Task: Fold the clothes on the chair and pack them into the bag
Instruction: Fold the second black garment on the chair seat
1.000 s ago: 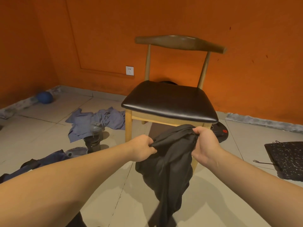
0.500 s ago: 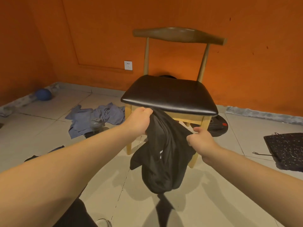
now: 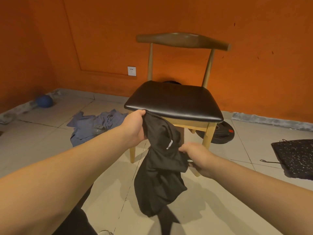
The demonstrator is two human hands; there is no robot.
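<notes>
Head view: both bare forearms reach forward. The left hand (image 3: 135, 128) is clenched round the top of a black garment (image 3: 159, 180), and the right hand (image 3: 196, 156), lower and to the right, grips a fold at its side. The garment hangs bunched between them, above the floor, just in front of the chair (image 3: 172, 100), whose black seat is bare. Left of the chair, blue clothes (image 3: 94, 122) lie crumpled on the tiles. A weight plate (image 3: 221, 134) lies behind the chair's right leg, and a flat speckled black piece (image 3: 294, 158) lies far right. A blue ball (image 3: 44, 101) sits by the far left wall.
</notes>
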